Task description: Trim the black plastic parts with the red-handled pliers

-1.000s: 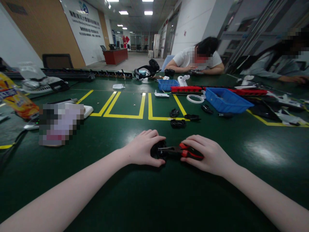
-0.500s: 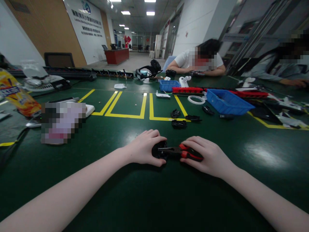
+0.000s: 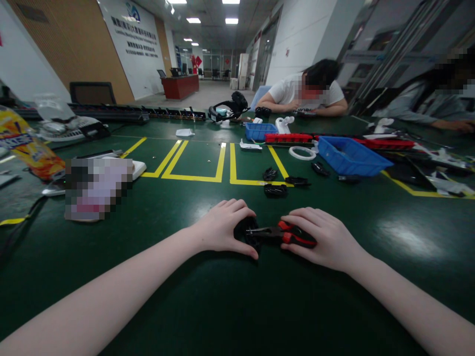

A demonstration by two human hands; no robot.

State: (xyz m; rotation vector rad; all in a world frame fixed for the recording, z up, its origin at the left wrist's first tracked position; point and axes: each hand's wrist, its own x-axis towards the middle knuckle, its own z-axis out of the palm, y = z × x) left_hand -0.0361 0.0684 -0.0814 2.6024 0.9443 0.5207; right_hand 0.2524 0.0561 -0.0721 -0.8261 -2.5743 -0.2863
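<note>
My left hand is wrapped round a small black part, its thumb and fingers on either side. Red-and-black pliers are gripped in my right hand, with their jaws pointing left and their tips over the black part. Whether the tips grip anything is too small to tell. Both hands are low over the green table. Farther back lie several black pieces, among them a rounded one, a spiky one and a flat one.
A blue bin, a smaller blue bin and a white ring stand farther back. On the left are a phone and an orange-yellow bottle. A person leans on the table's far side; another sits at right.
The pliers and my right hand have shifted slightly right. My left thumb has moved a little down and outward from the black part.
</note>
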